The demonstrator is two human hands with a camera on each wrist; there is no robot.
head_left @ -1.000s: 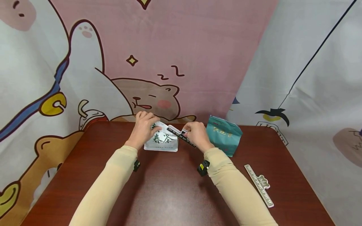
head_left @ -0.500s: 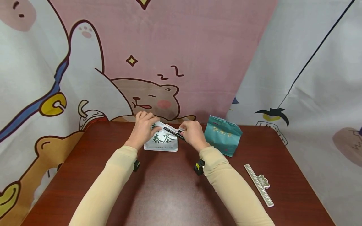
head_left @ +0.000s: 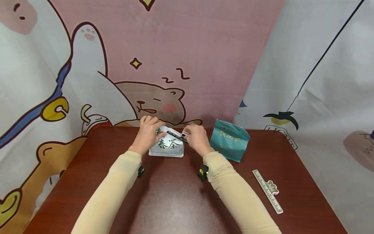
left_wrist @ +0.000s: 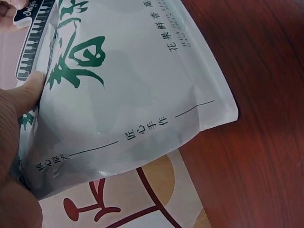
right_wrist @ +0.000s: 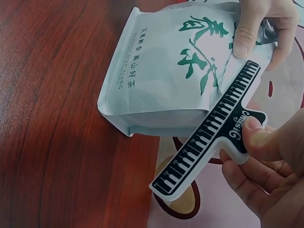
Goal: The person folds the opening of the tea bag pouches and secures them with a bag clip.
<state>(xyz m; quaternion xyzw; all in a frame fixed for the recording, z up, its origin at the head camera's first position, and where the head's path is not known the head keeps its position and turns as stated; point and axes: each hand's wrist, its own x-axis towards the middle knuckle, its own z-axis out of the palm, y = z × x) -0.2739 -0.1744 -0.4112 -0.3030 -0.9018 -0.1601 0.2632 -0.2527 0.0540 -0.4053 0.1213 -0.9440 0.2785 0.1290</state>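
Observation:
A white tea bag (head_left: 168, 148) with green lettering stands at the far middle of the table. My left hand (head_left: 147, 133) pinches its top edge between thumb and fingers; the thumb presses on the bag's front in the left wrist view. My right hand (head_left: 197, 137) holds a long black-and-white clip with a piano-key pattern (right_wrist: 209, 130) by its handle, thumb on one side and fingers on the other. The clip lies slantwise along the bag's top edge, one end close to the left thumb. Whether its jaws grip the bag, I cannot tell.
A teal bag (head_left: 230, 140) stands just right of my right hand. Farther right, a beige-and-white clip with a similar pattern (head_left: 268, 192) lies on the brown table (head_left: 175, 201). Behind the table's far edge hangs a cartoon-printed cloth (head_left: 204, 58).
My right hand has moved left with the clip, bringing it farther over the white bag's top edge. My left hand and the bag have stayed almost in place.

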